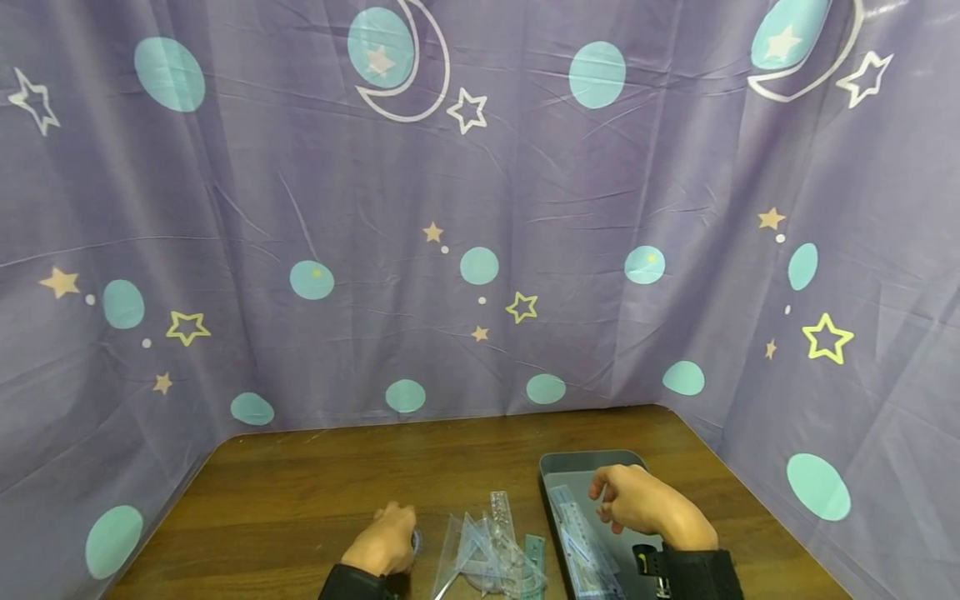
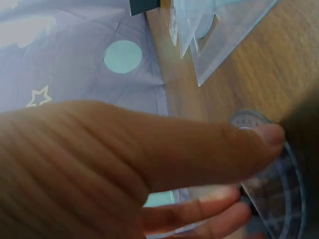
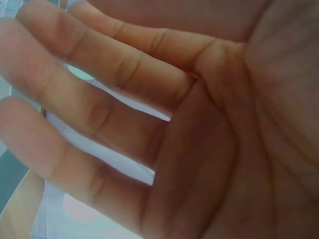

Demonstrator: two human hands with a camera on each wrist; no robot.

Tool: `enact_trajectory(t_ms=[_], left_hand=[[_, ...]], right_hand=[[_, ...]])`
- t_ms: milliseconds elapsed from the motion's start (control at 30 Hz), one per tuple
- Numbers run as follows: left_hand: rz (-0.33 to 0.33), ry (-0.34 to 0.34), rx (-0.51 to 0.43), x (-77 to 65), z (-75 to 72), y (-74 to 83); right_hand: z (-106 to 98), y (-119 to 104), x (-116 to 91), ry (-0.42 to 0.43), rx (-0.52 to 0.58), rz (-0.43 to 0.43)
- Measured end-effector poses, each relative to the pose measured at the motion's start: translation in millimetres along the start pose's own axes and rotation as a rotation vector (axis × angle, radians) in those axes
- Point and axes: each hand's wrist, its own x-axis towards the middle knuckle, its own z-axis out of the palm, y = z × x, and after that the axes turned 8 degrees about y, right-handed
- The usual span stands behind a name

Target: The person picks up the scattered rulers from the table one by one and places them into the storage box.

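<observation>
Left grip (image 1: 382, 539) pinching, thumb (image 2: 209, 152) outstretched, right grip (image 1: 645, 502) bent at wrist, fingers (image 3: 94, 112) loosely parted.

Booth: starry curtain (image 1: 525, 187), wooden table (image 1: 330, 475)

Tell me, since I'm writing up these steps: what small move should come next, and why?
Probably pass the protractor to the right hand: the left hand pinches it beside the set squares, while the right, holding nothing, hovers over the tray, where rulers lie.
</observation>
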Motion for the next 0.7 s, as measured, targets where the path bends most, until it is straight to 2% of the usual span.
enact_trajectory(t_ms=[67, 100, 233, 300, 333, 433, 567, 700], left_hand=[[-0.021, -0.001, 0.003, 0.5, 0.1, 0.2], [-0.013, 0.016, 0.009, 5.2, 8.1, -6.9], [-0.05, 0.031, -0.025, -2.8, -2.0, 5.5], [-0.067, 0.025, -0.017, -2.8, -2.6, 6.8], [-0.088, 0.012, -0.018, -8.3, -11.6, 15.9], [-0.101, 0.01, -0.008, -9.2, -11.7, 18.0], [-0.082, 0.021, -0.012, -14.2, -15.8, 24.5], [-0.026, 0.029, -0.006, -17.6, -19.7, 26.3]], right_hand=[[0.0, -0.1, -0.3, 0.0, -0.004, 0.0], [0.0, 0.0, -0.3, -0.001, -0.006, -0.002], [-0.3, 1.1, -0.5, -0.006, -0.012, -0.009], [-0.3, 1.3, -0.6, -0.008, -0.015, -0.007], [-0.3, 1.2, -0.6, -0.008, -0.018, -0.005], [-0.3, 0.3, -0.4, -0.009, -0.031, 0.006], [-0.5, -0.7, 0.0, -0.018, -0.044, 0.018], [-0.4, -1.5, 0.3, -0.02, -0.045, 0.023]])
